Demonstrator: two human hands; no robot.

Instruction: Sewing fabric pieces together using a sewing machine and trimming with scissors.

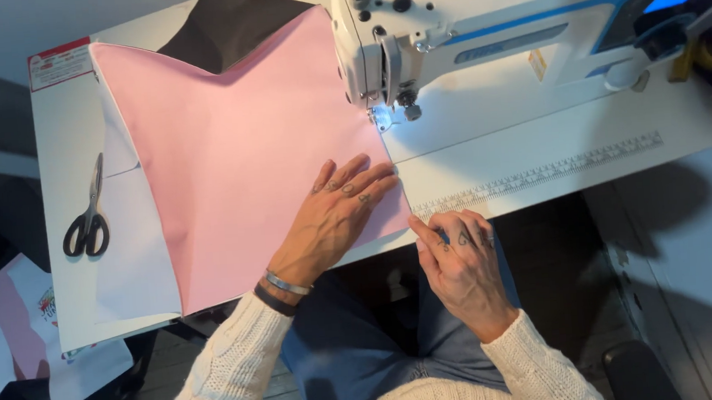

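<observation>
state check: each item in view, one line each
Pink fabric: flat on table, right edge under the presser foot.
Left hand: flat on the fabric, fingers spread.
Right hand: at the table edge, pinching the fabric's corner.
Scissors: shut, lying on table, untouched.
Sewing machine: screen and needle light on.
Black fabric: part under the pink.

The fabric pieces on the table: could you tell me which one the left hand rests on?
The pink fabric; the left hand lies flat on it, unlike the black piece and white piece.
</observation>
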